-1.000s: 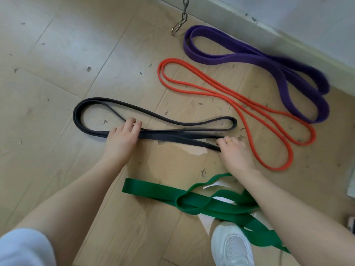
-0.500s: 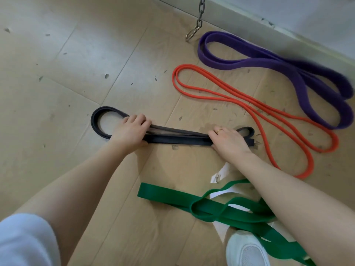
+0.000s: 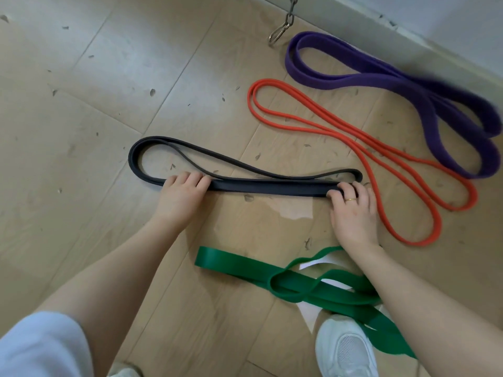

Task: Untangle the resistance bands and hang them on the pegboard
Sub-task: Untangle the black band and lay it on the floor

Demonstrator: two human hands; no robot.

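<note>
A black resistance band lies folded into a long flat loop on the wooden floor. My left hand grips its doubled strands near the left loop, fingers curled over them. At the band's right end my right hand, with a ring on one finger, holds the fold. A green band lies knotted on itself close to me, partly under my right forearm. An orange band and a purple band lie laid out further back right. No pegboard is in view.
A metal chain with a hook hangs down at the top centre. A pale baseboard runs along the back right. My white shoe stands on the green band's tail. White paper scraps lie on the floor.
My hands have moved apart along the black band, which now lies longer, with an upper strand bowed out. My right hand has shifted to its right end.
</note>
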